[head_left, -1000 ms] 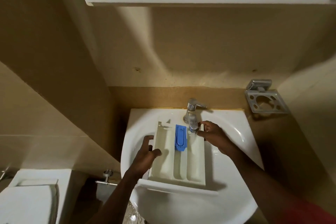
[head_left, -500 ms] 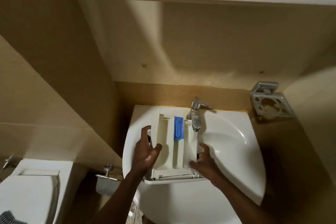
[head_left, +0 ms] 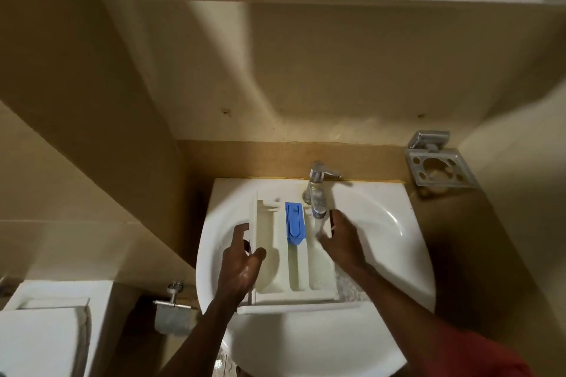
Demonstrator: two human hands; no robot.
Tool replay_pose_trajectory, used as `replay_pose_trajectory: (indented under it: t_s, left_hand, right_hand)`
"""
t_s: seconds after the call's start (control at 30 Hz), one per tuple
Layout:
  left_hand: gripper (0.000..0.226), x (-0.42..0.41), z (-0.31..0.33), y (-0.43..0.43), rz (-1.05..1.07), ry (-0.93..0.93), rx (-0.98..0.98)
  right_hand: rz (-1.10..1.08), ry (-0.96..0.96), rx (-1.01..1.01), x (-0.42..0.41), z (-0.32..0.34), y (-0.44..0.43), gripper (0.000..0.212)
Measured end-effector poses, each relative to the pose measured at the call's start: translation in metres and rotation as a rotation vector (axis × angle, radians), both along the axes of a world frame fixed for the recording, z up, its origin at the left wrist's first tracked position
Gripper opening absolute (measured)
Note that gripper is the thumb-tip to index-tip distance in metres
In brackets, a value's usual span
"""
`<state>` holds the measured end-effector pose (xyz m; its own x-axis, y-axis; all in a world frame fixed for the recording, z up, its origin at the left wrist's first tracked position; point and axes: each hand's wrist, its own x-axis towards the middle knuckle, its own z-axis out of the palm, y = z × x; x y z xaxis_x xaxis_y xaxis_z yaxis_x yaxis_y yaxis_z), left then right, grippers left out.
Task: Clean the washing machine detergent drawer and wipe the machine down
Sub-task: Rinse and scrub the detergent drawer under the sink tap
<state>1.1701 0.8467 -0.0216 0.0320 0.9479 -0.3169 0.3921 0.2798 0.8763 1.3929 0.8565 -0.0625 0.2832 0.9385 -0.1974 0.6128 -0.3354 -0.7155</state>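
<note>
1. Right now the white plastic detergent drawer (head_left: 286, 257) with its blue insert (head_left: 295, 223) lies in the white ceramic basin (head_left: 382, 254), far end beneath the chrome tap (head_left: 317, 190).
2. Left hand (head_left: 240, 266) clamps the drawer's left wall, thumb inside the compartment, fingers curled round outside.
3. Right hand (head_left: 340, 242) sits at the right wall beside running water; it's blurred, so I cannot tell its finger position.

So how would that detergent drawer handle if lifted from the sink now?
The detergent drawer looks like rigid moulded plastic, so probably stiff and light. Water from the tap runs into it, so likely slippery and sloshing. The left hand grips its side wall, probably steadying it.
</note>
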Motion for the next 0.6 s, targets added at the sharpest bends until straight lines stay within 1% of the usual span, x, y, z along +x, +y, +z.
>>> replay_pose_trajectory:
  t_s: [0.07, 0.13, 0.2, 0.27, 0.3, 0.33, 0.4, 0.43, 0.47, 0.57, 0.6]
  left_hand:
    - [0.052, -0.001, 0.002, 0.001, -0.005, 0.006, 0.004]
    - [0.052, -0.003, 0.002, 0.003, -0.006, 0.004, -0.010]
    - [0.051, -0.003, 0.002, 0.005, 0.015, 0.006, -0.037]
    - [0.051, -0.001, 0.002, 0.007, 0.022, 0.011, -0.054]
    - [0.051, -0.001, 0.001, 0.008, 0.014, 0.018, -0.051]
    - [0.050, -0.001, 0.002, 0.009, 0.000, 0.026, -0.045]
    - [0.049, -0.003, 0.004, 0.011, -0.031, 0.051, -0.018]
    - [0.049, -0.004, 0.004, 0.011, -0.045, 0.064, 0.001]
    - [0.049, -0.005, 0.005, 0.010, -0.055, 0.078, 0.012]
    - [0.049, -0.009, 0.011, 0.009, -0.100, 0.102, 0.009]
    - [0.049, -0.011, 0.012, 0.011, -0.103, 0.101, -0.004]
  right_hand:
    - [0.081, 0.050, -0.044, -0.002, -0.004, -0.014, 0.062]
    - [0.070, 0.129, -0.030, -0.001, 0.002, -0.010, 0.082]
    - [0.035, 0.169, 0.012, 0.001, 0.007, 0.004, 0.093]
    - [0.028, 0.114, 0.030, 0.003, 0.009, 0.015, 0.095]
    - [0.030, 0.080, 0.035, 0.004, 0.008, 0.017, 0.091]
    - [0.034, 0.037, 0.044, 0.004, 0.006, 0.018, 0.080]
    - [0.044, -0.075, 0.089, 0.002, 0.002, 0.015, 0.037]
    - [0.031, -0.139, 0.102, -0.001, 0.000, 0.012, 0.019]
    - [0.002, -0.180, 0.105, -0.004, -0.001, 0.010, 0.012]
    - [-0.117, -0.224, 0.047, -0.010, 0.000, 0.013, 0.025]
    - [-0.142, -0.218, 0.018, -0.011, 0.004, 0.018, 0.025]
